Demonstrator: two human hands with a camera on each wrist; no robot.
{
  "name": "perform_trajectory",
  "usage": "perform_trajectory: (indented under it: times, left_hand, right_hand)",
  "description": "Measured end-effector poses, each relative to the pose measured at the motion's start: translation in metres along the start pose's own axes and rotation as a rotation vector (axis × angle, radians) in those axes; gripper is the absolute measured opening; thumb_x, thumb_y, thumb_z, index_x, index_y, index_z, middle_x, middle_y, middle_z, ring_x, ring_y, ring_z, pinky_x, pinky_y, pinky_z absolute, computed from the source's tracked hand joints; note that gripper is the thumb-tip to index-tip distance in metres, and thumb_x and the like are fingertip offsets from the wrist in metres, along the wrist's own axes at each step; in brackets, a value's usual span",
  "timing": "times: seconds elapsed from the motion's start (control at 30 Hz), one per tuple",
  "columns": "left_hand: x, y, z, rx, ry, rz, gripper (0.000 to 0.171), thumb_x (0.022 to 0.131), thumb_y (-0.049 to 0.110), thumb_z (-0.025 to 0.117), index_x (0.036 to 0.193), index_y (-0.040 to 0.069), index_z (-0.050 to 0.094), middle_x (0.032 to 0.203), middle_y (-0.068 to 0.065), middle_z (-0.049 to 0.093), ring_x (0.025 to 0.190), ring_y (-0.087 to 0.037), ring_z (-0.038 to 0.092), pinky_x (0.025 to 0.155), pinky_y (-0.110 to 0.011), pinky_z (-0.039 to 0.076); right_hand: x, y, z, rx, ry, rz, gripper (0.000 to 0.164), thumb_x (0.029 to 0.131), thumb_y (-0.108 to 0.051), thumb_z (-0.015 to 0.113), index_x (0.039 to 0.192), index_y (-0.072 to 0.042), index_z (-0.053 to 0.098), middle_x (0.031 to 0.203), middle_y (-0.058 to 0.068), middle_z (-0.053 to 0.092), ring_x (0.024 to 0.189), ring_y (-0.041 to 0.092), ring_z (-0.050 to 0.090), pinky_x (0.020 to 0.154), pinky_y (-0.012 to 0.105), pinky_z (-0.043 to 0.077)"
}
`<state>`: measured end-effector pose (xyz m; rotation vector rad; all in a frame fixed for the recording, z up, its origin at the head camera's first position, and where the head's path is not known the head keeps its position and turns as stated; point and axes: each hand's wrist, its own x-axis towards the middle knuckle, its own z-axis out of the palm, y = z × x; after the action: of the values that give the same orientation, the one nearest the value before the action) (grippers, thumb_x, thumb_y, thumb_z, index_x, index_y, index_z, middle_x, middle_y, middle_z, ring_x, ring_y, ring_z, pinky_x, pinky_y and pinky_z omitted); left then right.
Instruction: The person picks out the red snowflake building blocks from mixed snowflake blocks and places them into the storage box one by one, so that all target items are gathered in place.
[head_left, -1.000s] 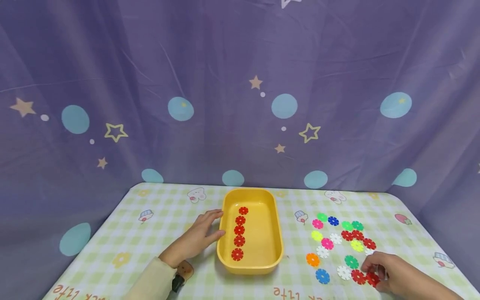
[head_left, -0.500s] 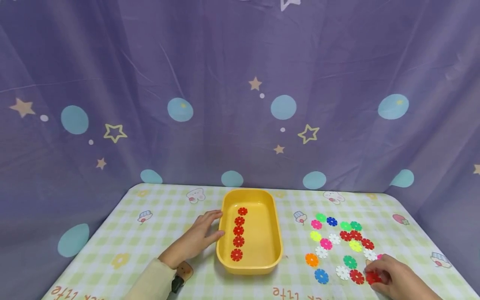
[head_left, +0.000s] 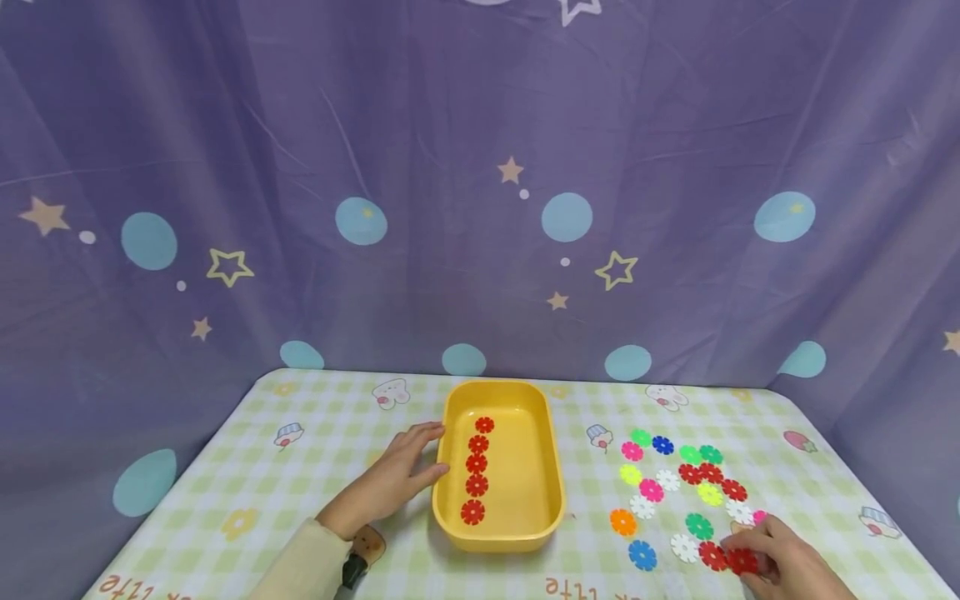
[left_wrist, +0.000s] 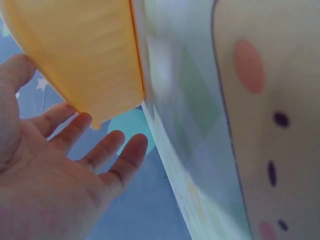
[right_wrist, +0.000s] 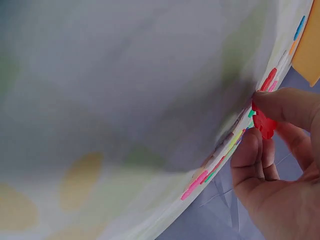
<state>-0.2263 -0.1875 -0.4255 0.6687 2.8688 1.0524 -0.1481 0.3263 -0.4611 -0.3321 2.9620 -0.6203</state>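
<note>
My right hand pinches a red snowflake disc near the table's front right. In the right wrist view that disc is tilted up between thumb and fingers. Another red snowflake disc lies just left of it. With thumb and fingertips, my left hand touches the left rim of a yellow tray; in the left wrist view its fingers are spread and loosely extended. Inside the tray, several red snowflake discs form a column along the left side.
Several loose discs lie on the right of the checked tablecloth, among them orange, light blue, white, green and dark blue. A purple curtain hangs behind the table.
My right hand has lifted the red disc into a tilt and shifted slightly left, uncovering a white disc and part of a pink one. The left hand and tray stay in place.
</note>
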Motion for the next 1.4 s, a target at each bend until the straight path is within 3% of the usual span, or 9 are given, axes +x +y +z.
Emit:
perform_trajectory:
  times: [0.23, 0.43, 0.63, 0.73, 0.83, 0.97, 1.07, 1.2, 1.4]
  left_hand:
    - [0.000, 0.000, -0.001, -0.011, -0.015, -0.009, 0.060, 0.094, 0.042, 0.057, 0.142, 0.011, 0.041, 0.147, -0.002, 0.034, 0.134, -0.026, 0.028, 0.105, -0.051, 0.030]
    - [0.000, 0.000, -0.001, -0.002, -0.007, 0.003, 0.062, 0.093, 0.047, 0.055, 0.141, 0.010, 0.042, 0.147, -0.002, 0.034, 0.134, -0.026, 0.029, 0.106, -0.050, 0.029]
    - [0.000, 0.000, -0.001, -0.002, -0.005, 0.008, 0.065, 0.093, 0.050, 0.054, 0.142, 0.010, 0.042, 0.147, -0.002, 0.034, 0.134, -0.026, 0.029, 0.106, -0.050, 0.029]
    - [0.000, 0.001, -0.001, -0.005, -0.009, 0.010, 0.065, 0.093, 0.050, 0.053, 0.142, 0.010, 0.041, 0.147, -0.002, 0.034, 0.134, -0.026, 0.029, 0.106, -0.050, 0.029]
    - [0.000, 0.001, -0.001, -0.004, -0.011, 0.009, 0.064, 0.093, 0.049, 0.054, 0.142, 0.010, 0.042, 0.147, -0.002, 0.034, 0.133, -0.026, 0.029, 0.106, -0.050, 0.029]
    - [0.000, 0.002, -0.002, -0.006, -0.011, 0.004, 0.061, 0.093, 0.045, 0.056, 0.142, 0.010, 0.041, 0.147, -0.003, 0.034, 0.134, -0.026, 0.029, 0.106, -0.050, 0.029]
    - [0.000, 0.002, -0.002, -0.005, -0.008, -0.001, 0.061, 0.093, 0.044, 0.056, 0.142, 0.011, 0.041, 0.148, -0.002, 0.034, 0.134, -0.026, 0.028, 0.106, -0.050, 0.029]
    - [0.000, 0.002, -0.002, 0.004, -0.005, -0.008, 0.062, 0.093, 0.047, 0.055, 0.142, 0.011, 0.041, 0.148, 0.000, 0.033, 0.134, -0.025, 0.028, 0.106, -0.049, 0.029]
    - [0.000, 0.002, -0.002, -0.004, -0.014, -0.006, 0.065, 0.093, 0.050, 0.053, 0.143, 0.011, 0.040, 0.148, -0.002, 0.033, 0.135, -0.025, 0.027, 0.106, -0.049, 0.029]
  right_hand:
    - [-0.002, 0.000, 0.004, 0.010, 0.000, -0.024, 0.031, 0.076, -0.008, 0.077, 0.106, -0.012, 0.072, 0.079, 0.000, 0.034, 0.061, 0.002, 0.032, 0.052, 0.020, 0.033]
    - [0.000, 0.002, 0.003, 0.017, -0.054, -0.040, 0.031, 0.078, -0.017, 0.077, 0.108, -0.012, 0.071, 0.079, -0.001, 0.037, 0.062, 0.002, 0.034, 0.052, 0.021, 0.033]
    - [0.007, -0.005, -0.009, 0.060, -0.131, -0.103, 0.031, 0.081, -0.017, 0.073, 0.112, -0.012, 0.068, 0.091, -0.006, 0.055, 0.074, 0.001, 0.045, 0.064, 0.018, 0.047]
    - [0.011, -0.015, -0.018, 0.076, -0.112, -0.171, 0.030, 0.079, -0.014, 0.075, 0.109, -0.012, 0.069, 0.090, -0.011, 0.054, 0.074, 0.001, 0.045, 0.065, 0.019, 0.049]
    - [0.017, -0.028, -0.024, 0.042, -0.004, -0.318, 0.032, 0.076, -0.008, 0.077, 0.107, -0.011, 0.070, 0.091, -0.013, 0.054, 0.074, 0.000, 0.047, 0.062, 0.020, 0.049]
    - [0.031, -0.052, -0.033, 0.054, 0.142, -0.461, 0.043, 0.073, 0.002, 0.076, 0.113, -0.012, 0.068, 0.095, -0.011, 0.057, 0.078, 0.002, 0.054, 0.063, 0.019, 0.051]
    - [0.048, -0.073, -0.044, 0.097, 0.195, -0.521, 0.048, 0.074, 0.008, 0.074, 0.116, -0.013, 0.066, 0.094, -0.012, 0.060, 0.076, 0.003, 0.057, 0.063, 0.020, 0.052]
    - [0.076, -0.099, -0.058, 0.140, 0.210, -0.550, 0.048, 0.077, 0.007, 0.073, 0.119, -0.014, 0.064, 0.094, -0.014, 0.062, 0.073, 0.003, 0.058, 0.064, 0.022, 0.053]
    - [0.117, -0.135, -0.058, 0.166, 0.125, -0.586, 0.044, 0.082, -0.002, 0.073, 0.121, -0.020, 0.062, 0.092, -0.014, 0.062, 0.073, 0.003, 0.057, 0.067, 0.022, 0.053]
